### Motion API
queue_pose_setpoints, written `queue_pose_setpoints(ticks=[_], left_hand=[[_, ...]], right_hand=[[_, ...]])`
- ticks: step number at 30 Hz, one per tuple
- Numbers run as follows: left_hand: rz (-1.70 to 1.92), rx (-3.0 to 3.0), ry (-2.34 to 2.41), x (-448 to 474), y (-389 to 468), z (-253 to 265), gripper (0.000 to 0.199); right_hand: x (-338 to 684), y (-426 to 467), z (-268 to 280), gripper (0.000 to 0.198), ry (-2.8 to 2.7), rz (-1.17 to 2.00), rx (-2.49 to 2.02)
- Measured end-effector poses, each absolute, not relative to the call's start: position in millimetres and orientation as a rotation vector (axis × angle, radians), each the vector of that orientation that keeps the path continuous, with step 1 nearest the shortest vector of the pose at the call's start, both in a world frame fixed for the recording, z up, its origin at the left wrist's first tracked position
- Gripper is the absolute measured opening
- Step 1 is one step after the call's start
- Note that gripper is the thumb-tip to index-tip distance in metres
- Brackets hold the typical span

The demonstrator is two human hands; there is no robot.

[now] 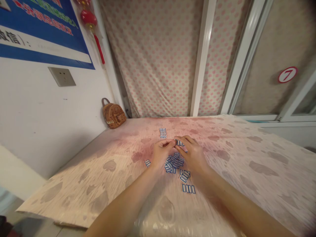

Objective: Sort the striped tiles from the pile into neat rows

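My right hand (195, 153) grips a small flat blue-and-white striped piece (180, 143) above the table, its fingers curled over the far side. My left hand (160, 153) meets it from the left, thumb and forefinger pinched together at the piece's left edge. Below and between the hands lies a loose pile of similar striped pieces (172, 163). Several more (184, 177) overlap beside my right wrist, with others (188, 188) nearer me. One piece (147, 163) sits left of my left wrist. Beyond my hands is a neat block of striped pieces (163, 133).
A patterned cloth with leaf-like shapes covers the table (111, 184). A small brown backpack (113, 114) stands at its far left corner, against the white wall (37, 108). Behind the table hangs a dotted curtain (158, 65) beside white window frames (203, 56).
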State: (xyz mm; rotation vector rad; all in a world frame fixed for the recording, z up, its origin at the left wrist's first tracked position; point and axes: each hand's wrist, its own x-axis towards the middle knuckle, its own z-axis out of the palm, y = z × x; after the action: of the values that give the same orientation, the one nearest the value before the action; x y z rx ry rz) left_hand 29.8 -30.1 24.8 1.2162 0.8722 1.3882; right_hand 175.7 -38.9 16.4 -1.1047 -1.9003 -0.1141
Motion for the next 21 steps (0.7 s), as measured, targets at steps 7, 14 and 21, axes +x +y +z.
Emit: queue_pose_setpoints(ticks=[7,14,21], left_hand=[[1.397,1.191,0.863,30.3,-30.8,23.3,0.028],[1.456,1.193,0.948,26.3,-29.9,28.5,0.03],[1.436,1.097,0.932,29.0,-27.4,22.1,0.037]], right_hand=[[173.9,-40.9,17.0,0.032,-1.878,-0.129,-1.126],[176.8,-40.6,20.9,0.035,-1.886,-0.159,-1.141],[175.1,-43.4,22.7,0.027,-1.892,-0.18,-1.123]])
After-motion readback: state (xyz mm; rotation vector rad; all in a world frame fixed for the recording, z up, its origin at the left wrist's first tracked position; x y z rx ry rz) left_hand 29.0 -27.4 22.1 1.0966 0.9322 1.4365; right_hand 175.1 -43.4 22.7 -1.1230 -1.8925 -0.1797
